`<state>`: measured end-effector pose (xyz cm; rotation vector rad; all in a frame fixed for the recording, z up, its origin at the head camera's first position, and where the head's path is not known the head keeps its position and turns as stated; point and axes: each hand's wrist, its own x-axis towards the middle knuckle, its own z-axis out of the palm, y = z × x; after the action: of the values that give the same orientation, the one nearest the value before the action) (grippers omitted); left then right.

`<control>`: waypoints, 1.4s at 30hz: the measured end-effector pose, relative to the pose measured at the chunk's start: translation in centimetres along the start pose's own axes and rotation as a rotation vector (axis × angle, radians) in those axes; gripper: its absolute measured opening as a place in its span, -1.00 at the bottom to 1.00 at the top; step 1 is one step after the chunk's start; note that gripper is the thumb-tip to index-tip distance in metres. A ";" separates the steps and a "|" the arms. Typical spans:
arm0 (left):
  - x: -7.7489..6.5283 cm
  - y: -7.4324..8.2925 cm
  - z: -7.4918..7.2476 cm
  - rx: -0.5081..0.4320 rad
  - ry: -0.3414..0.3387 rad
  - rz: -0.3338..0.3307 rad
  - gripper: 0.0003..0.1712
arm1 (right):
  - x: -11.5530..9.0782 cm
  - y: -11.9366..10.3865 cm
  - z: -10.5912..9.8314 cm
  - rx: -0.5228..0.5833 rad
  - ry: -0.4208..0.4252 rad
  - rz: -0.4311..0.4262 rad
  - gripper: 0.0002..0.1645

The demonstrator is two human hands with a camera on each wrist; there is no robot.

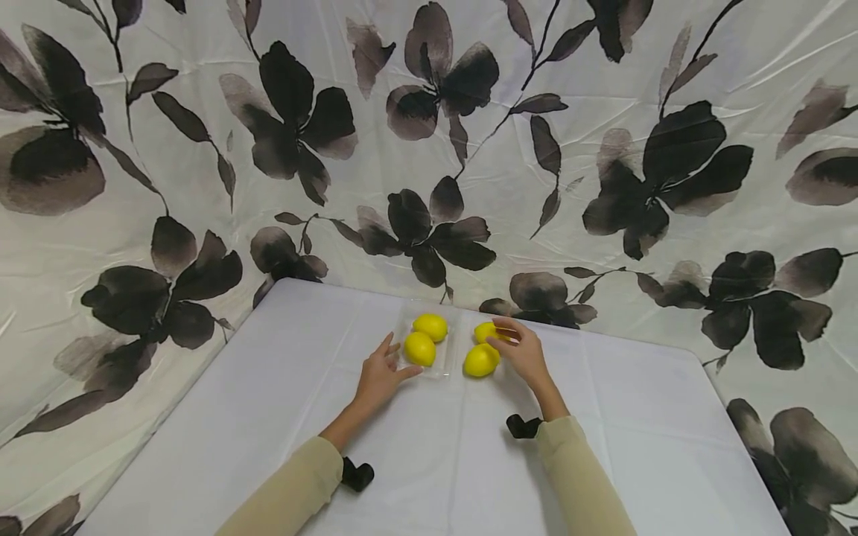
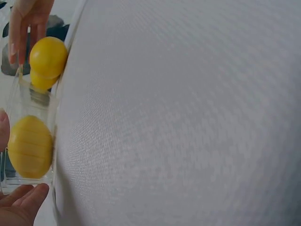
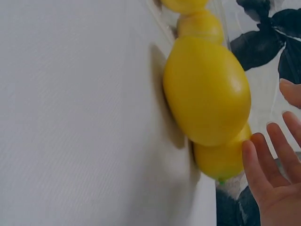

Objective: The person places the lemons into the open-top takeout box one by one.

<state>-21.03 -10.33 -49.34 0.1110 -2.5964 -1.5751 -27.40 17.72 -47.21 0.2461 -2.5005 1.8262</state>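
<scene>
Two yellow lemons, one far and one near, lie in a clear plastic container at the table's back. My left hand is at the container's left side, fingers and thumb spread beside its edge. To the right of the container, a near lemon and a far lemon lie on the table. My right hand reaches over the far one with fingers extended, partly hiding it. In the right wrist view, a fingertip is at or very close to that lemon; contact is unclear.
A white cloth covers the table, its back edge just behind the lemons. Floral fabric hangs behind and at the sides. Black wrist devices show at both beige sleeves.
</scene>
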 end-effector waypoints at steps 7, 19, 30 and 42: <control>0.0 0.3 0.2 0.001 0.001 0.002 0.11 | -0.5 1.3 -0.9 -0.014 0.022 0.022 -0.46; -0.2 0.7 0.1 -0.002 -0.001 -0.002 0.10 | -1.3 2.3 -0.6 -0.080 -0.029 0.067 -0.47; -0.3 1.0 0.0 0.023 0.008 -0.002 0.08 | -1.6 2.2 -0.1 -0.103 -0.103 0.145 -0.36; -0.3 1.1 0.2 0.038 0.009 -0.008 0.08 | -1.8 2.4 0.3 -0.188 -0.124 0.167 -0.31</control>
<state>-20.73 -9.65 -48.48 0.1306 -2.6236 -1.5242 -25.94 18.35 -49.82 0.1525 -2.8358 1.6590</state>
